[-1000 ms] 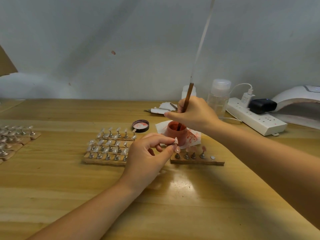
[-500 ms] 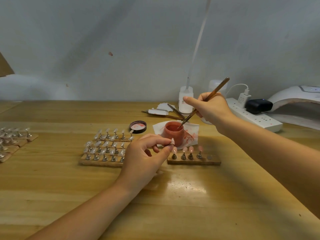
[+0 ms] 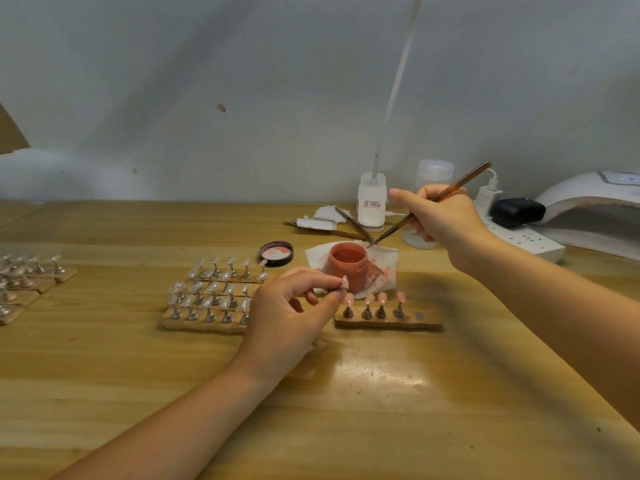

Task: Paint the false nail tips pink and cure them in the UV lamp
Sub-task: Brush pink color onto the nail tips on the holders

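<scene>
My left hand [image 3: 289,308] pinches a small stand carrying a clear nail tip [image 3: 344,282] between thumb and forefinger, just in front of the open pink paint jar [image 3: 347,263]. My right hand [image 3: 440,220] grips a brown brush [image 3: 429,204], its tip at the jar's right rim. A wooden strip [image 3: 426,322] to the right of my left hand holds several pink-painted tips on metal stands. To the left, wooden strips [image 3: 204,323] carry rows of clear unpainted tips. The white UV lamp [image 3: 588,206] stands at the far right.
The jar's black lid [image 3: 276,253] lies left of the jar, on a stained tissue [image 3: 384,268]. Behind are a white bottle [image 3: 371,202], a clear bottle [image 3: 434,173], spare brushes [image 3: 349,225] and a power strip [image 3: 530,240] with plugs. More tip strips [image 3: 31,282] sit at the left edge.
My right hand lifted the brush out of the jar, tilted it and drew back to the right; the brush tip now sits at the jar's rim. My left hand kept its hold.
</scene>
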`<action>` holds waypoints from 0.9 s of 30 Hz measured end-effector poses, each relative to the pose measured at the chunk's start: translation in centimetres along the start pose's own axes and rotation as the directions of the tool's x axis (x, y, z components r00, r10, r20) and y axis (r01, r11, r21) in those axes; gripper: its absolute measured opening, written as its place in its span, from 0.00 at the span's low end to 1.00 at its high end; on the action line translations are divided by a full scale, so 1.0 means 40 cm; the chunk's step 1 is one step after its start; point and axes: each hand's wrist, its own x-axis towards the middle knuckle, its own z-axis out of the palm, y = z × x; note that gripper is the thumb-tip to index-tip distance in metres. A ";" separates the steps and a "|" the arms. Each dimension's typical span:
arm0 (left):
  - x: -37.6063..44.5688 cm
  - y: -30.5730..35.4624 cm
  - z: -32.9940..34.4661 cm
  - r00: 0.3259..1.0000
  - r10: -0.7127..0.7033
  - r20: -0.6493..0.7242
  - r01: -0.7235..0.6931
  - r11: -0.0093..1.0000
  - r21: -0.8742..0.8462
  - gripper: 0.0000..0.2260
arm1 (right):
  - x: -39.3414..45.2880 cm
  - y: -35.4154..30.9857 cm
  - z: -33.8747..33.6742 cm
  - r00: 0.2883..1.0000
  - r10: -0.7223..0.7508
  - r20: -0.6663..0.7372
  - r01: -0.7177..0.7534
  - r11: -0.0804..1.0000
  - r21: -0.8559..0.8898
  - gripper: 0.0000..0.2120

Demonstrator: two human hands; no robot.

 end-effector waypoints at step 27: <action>0.000 0.000 0.003 1.000 0.015 -0.014 -0.016 0.999 -0.038 0.09 | -0.263 0.024 -0.005 0.809 -0.568 0.152 0.559 0.823 0.101 0.08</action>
